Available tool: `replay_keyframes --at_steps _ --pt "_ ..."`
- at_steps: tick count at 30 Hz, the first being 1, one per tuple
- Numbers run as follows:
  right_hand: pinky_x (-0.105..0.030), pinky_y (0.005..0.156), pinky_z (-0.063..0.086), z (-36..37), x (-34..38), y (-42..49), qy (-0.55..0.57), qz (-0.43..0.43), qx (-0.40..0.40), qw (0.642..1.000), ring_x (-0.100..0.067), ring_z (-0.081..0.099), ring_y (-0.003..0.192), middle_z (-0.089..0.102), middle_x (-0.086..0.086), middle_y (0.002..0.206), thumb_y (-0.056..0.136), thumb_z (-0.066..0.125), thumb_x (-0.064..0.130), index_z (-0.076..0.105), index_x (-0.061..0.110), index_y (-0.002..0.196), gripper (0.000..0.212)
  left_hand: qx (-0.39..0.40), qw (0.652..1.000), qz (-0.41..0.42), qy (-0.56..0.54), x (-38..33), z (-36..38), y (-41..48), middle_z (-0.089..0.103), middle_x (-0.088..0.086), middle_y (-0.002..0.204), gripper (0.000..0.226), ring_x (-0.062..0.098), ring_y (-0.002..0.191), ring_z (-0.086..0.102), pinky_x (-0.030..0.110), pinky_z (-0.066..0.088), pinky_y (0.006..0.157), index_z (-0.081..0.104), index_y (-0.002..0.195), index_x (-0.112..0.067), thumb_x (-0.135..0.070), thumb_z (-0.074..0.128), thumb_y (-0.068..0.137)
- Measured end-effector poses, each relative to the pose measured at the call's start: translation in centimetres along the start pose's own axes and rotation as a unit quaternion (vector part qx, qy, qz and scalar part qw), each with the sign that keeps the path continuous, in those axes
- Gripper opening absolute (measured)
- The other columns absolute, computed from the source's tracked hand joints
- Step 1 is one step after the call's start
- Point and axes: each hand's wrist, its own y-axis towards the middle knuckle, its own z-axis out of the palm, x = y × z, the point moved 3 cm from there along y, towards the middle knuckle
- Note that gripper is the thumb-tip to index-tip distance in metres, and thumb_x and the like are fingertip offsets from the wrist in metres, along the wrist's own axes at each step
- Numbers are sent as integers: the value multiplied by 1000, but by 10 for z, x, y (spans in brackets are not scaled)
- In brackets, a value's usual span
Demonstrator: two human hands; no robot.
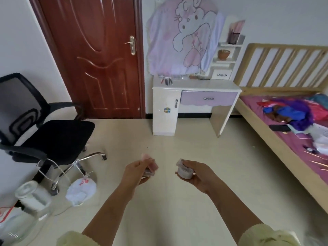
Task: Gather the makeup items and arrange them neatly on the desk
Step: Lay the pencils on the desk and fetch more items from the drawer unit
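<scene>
The left hand [136, 170] is clamped on some pink cases [151, 166], perhaps compacts; the blur hides which. The right hand [197, 173] curls around a round grey jar [184, 172]. Both are held out in front, well apart from the desk [195, 86], I think for carrying there, where pencils [167, 81] already lie. No label or writing is readable.

text readable: none | white bag [81, 190] by chair [58, 137]: red marks, too blurred | sticker [166, 110] on desk [195, 86]: too small to read | pink case [151, 166] in left hand [136, 172]: blurred, nothing legible | round jar [184, 172] in right hand [197, 174]: blurred, nothing legible
</scene>
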Motion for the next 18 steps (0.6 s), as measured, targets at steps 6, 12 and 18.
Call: replay_keyframes --at_steps 6,12,18 --pt "-34 75 60 -62 87 109 30 -59 -51 996 -29 62 92 57 -10 89 96 56 10 67 -4 94 18 52 999 4 16 -37 80 146 73 13 90 30 21 81 69 28 54 75 72 90 -4 -33 70 83" --pt "-27 66 60 -130 182 223 40 -44 -66 996 -33 54 81 51 -17 84 99 46 6 61 -1 71 32 103 995 -16 -8 -92 168 273 73 10 99 26 17 83 69 28 50 79 69 78 -12 -37 67 85" --pt "-43 93 54 -182 266 318 58 -56 -120 990 -28 57 98 60 -14 92 98 50 6 66 -2 84 23 144 989 -32 -8 -146 233 382 71 6 96 31 16 90 67 29 49 87 68 78 -14 -44 65 84"
